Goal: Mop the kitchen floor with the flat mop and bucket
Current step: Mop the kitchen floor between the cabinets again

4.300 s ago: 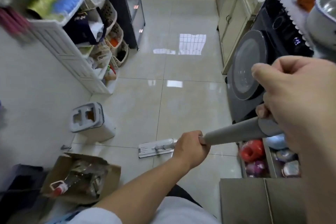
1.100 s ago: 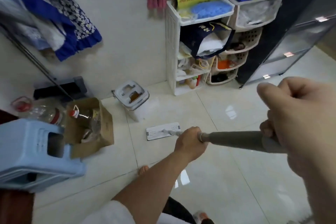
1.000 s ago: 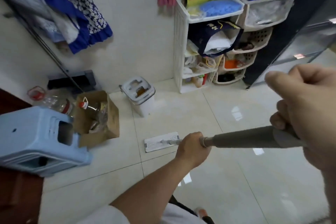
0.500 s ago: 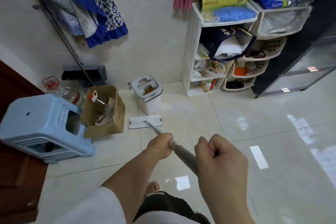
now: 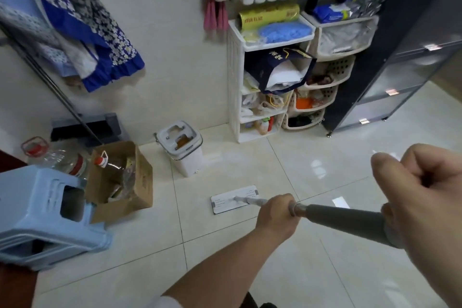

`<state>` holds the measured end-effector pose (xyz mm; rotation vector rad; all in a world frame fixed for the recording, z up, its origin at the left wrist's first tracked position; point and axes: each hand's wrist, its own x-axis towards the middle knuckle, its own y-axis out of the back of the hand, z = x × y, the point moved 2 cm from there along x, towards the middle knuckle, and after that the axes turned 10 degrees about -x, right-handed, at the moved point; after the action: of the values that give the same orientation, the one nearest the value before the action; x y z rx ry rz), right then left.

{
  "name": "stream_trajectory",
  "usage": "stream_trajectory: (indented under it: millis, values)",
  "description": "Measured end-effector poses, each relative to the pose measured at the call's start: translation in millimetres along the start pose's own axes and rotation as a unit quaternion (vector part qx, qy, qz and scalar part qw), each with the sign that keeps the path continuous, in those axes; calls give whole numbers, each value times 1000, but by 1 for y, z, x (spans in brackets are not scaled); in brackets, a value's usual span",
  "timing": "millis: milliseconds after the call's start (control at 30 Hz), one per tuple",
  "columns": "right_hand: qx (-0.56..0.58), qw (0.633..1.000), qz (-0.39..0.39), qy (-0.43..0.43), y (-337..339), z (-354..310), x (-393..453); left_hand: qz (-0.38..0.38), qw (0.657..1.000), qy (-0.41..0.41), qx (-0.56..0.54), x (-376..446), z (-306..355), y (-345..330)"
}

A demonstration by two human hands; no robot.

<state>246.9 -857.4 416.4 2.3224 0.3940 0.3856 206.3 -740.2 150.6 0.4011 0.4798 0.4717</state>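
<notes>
mopping underway | both hands' fingers clamped on flat mop: left hand, right hand | mop head flat on floor just before bucket | floor glossy near bucket, much seemingly left

Little could be read. A gold roll lying along the top of the white shelf unit carried red lettering, too blurred to make out. The navy bag on the shelf below bore pale characters near its upper edge, also unreadable.

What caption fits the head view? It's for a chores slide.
Both hands, left and right, grip the flat mop on the tiled floor near the bucket.
</notes>
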Motion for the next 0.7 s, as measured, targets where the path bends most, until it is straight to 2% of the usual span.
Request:
stream_trajectory:
  millis: [133, 267, 400, 600, 700]
  values:
    - [20, 999, 9, -31, -39, 3, 14, -44, 999, -8, 26, 57, -16, 30]
    - [96, 987, 32, -123, -91, -1, 39, -81, 989, -27, 117, 123, -43, 78]
    - [125, 977, 64, -159, -147, -16, 87, -82, 983, -34, 161, 191, -60, 126]
    - [92, 990, 53, -93, -236, -58, 139, -32, 987, -10, 155, 266, -91, 200]
    - [60, 997, 42, 39, -284, -97, 139, 4, 993, 8, 116, 290, -119, 232]
